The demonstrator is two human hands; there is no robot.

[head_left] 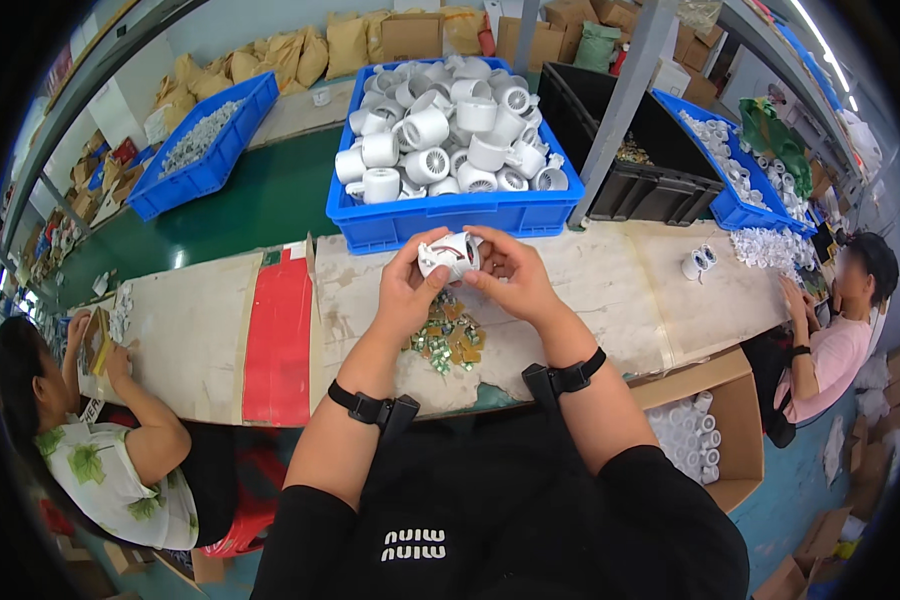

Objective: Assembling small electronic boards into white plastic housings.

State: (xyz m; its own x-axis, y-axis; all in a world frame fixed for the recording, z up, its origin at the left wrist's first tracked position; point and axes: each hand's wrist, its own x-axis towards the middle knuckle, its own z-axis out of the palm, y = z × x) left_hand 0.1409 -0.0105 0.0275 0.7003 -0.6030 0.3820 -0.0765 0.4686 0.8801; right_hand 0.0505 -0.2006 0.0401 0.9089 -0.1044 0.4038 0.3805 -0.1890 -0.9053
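Between my two hands, above the workbench, I hold a white cylindrical plastic housing point(450, 254); a red wire shows on its side. My left hand point(407, 280) grips its left end, and the fingers of my right hand point(511, 277) close round the right end. Just below my hands, a small pile of green and tan circuit boards point(448, 338) lies on the bench. Beyond them stands a blue crate point(450, 218) heaped with white housings point(425, 128), some showing round vented ends.
A black crate point(650, 203) stands right of the blue one. A cardboard box point(740, 430) of clear-white cylinders sits below the bench at right. Two small housings point(699, 262) stand on the bench point(610, 290). One person point(110, 440) works at left, another point(825, 350) at right.
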